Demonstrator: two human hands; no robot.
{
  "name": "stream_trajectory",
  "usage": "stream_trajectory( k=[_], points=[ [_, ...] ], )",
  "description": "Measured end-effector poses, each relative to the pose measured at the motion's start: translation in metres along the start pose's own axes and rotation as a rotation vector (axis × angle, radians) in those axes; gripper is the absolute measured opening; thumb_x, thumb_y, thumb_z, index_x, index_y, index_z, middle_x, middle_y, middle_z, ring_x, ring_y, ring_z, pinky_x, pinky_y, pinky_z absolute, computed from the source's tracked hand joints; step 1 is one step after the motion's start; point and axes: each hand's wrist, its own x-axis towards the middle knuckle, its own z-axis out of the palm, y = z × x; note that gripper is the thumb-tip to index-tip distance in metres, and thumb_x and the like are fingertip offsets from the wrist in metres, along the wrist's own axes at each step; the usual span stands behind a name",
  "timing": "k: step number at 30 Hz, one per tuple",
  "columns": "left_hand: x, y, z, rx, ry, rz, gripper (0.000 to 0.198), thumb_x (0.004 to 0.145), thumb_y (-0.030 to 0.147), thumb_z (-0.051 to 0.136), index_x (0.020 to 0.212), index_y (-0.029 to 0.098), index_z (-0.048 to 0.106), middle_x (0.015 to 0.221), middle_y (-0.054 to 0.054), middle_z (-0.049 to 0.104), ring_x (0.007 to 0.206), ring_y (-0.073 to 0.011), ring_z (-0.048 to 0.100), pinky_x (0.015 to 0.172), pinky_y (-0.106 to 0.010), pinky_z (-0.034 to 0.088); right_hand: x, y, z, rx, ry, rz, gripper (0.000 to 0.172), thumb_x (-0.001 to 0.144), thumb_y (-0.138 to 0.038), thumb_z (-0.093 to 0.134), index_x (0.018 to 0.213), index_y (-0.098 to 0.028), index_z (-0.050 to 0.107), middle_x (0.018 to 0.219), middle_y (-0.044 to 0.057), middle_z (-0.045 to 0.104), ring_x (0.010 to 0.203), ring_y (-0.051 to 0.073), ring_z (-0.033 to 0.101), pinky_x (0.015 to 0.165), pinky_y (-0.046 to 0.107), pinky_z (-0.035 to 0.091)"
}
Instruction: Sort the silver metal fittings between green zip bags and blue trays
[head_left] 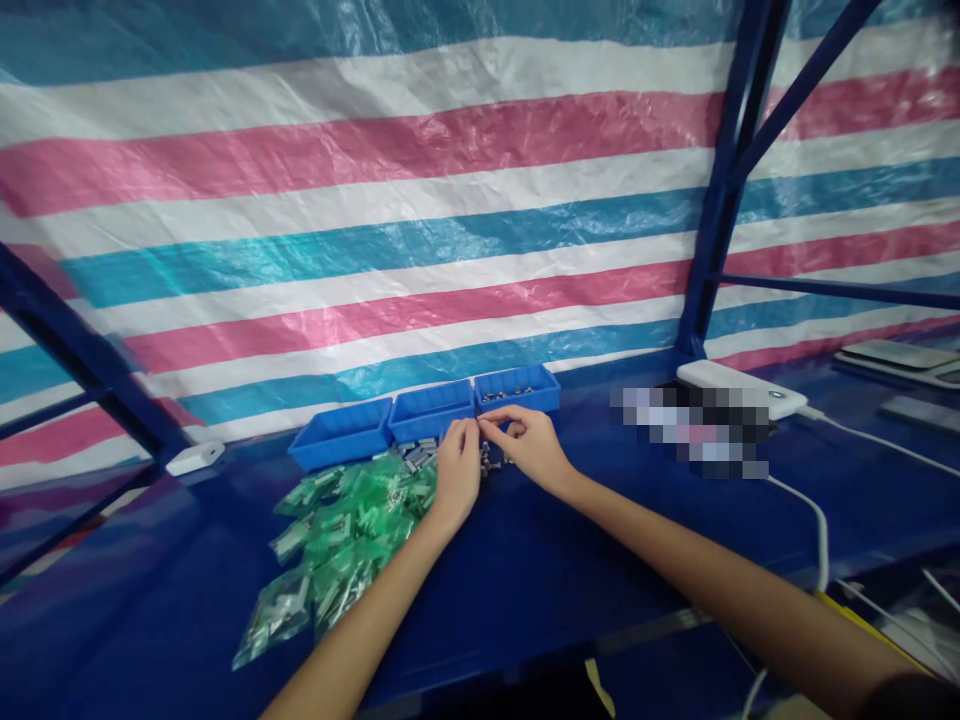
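Note:
My left hand (458,468) is closed in a pinch at the middle of the blue table, just right of a heap of green and clear plastic bags (349,530). Its fingertips nearly meet those of my right hand (529,445), which is also pinched, thumb against forefinger. Whatever they hold is too small to make out. Small metal parts (486,460) lie between and behind the hands. Behind stand three blue bins in a row: the left bin (341,433), the middle bin (433,410) and the right bin (517,388), which has small metal pieces in it.
A white device with a cable (742,390) lies at the right, beside a blurred-out patch. A small white box (195,458) sits at the left. Blue metal posts (709,240) frame the table, and a striped sheet (420,220) hangs behind.

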Motion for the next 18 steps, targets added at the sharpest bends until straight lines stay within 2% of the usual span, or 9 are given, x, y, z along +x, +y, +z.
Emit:
stream_trajectory(
  k=[7, 13, 18],
  points=[
    [-0.004, 0.005, 0.002, 0.005, -0.099, -0.028, 0.031, 0.087, 0.032, 0.032, 0.078, 0.019, 0.059, 0.077, -0.002, 0.057, 0.076, -0.0167, 0.051, 0.074, -0.026, 0.039, 0.011, 0.018, -0.009, -0.041, 0.099, 0.072, 0.025, 0.075, -0.035, 0.058, 0.087, -0.016, 0.07, 0.077, 0.005, 0.07, 0.046, 0.01, 0.055, 0.045, 0.021, 0.044],
    [-0.002, -0.001, 0.003, -0.015, -0.052, -0.083, 0.024, 0.083, 0.032, 0.039, 0.08, 0.019, 0.059, 0.075, -0.001, 0.057, 0.071, -0.0158, 0.052, 0.066, -0.025, 0.039, 0.019, 0.03, -0.018, -0.043, 0.097, 0.113, 0.024, 0.07, -0.029, 0.061, 0.087, -0.014, 0.07, 0.074, 0.007, 0.07, 0.062, 0.016, 0.065, 0.057, 0.025, 0.053],
    [-0.002, -0.001, 0.003, -0.035, -0.029, -0.124, 0.021, 0.08, 0.032, 0.041, 0.08, 0.019, 0.058, 0.071, 0.0, 0.055, 0.065, -0.0142, 0.05, 0.06, -0.023, 0.038, 0.022, 0.037, -0.023, -0.005, 0.078, 0.156, 0.025, 0.066, -0.027, 0.063, 0.085, -0.012, 0.07, 0.071, 0.007, 0.069, 0.062, 0.018, 0.065, 0.049, 0.024, 0.053]
  ],
)
